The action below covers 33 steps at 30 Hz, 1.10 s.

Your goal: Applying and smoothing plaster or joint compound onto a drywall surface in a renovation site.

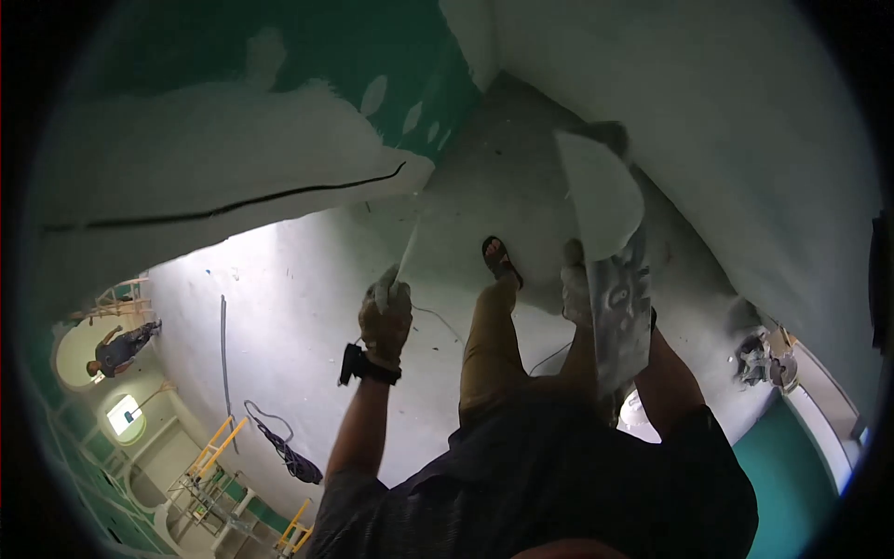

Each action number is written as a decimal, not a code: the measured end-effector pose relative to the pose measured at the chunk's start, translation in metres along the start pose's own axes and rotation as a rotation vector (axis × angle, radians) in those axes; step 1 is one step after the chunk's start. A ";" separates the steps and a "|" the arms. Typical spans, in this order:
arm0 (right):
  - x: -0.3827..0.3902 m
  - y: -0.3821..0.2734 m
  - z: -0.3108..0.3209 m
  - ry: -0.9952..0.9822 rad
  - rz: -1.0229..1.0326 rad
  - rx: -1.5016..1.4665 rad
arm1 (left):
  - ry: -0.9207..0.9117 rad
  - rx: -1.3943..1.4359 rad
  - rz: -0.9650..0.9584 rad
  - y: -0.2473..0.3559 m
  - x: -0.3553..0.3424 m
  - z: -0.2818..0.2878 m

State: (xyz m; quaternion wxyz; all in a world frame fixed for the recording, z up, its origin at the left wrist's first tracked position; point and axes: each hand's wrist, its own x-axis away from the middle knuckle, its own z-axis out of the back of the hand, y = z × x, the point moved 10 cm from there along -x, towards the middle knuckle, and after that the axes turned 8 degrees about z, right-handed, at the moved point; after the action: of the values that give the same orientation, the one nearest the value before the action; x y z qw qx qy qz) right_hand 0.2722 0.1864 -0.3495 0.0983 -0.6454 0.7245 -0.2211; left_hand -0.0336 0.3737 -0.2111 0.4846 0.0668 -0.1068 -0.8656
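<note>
My left hand wears a plaster-smeared glove and a black wrist strap. It grips the handle of a thin flat blade that stands edge-on against the white plastered surface. My right hand, also gloved, holds a wide spattered metal board whose upper end carries a rounded slab of white plaster. Between the hands my leg reaches down to a sandalled foot on the grey floor.
Green board with white filler patches and a black cable line lie upper left. Another person stands far left. Yellow trestles and a coiled cable lie lower left. Tools sit at right.
</note>
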 end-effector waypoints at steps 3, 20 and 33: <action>-0.042 0.016 0.060 0.022 -0.027 0.070 | -0.182 0.566 0.574 -0.064 0.021 -0.080; -0.351 0.189 0.412 0.070 -0.014 0.507 | -0.178 0.711 0.948 -0.028 -0.099 -0.278; -0.413 0.209 0.503 0.120 0.220 0.334 | -0.185 -0.418 0.074 -0.112 -0.313 -0.508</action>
State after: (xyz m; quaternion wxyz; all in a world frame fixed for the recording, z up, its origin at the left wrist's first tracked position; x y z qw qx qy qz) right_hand 0.3613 0.5074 -0.9460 0.1843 -0.5228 0.7484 -0.3641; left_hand 0.1490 0.6362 -0.7273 0.5074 -0.1184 0.0286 -0.8531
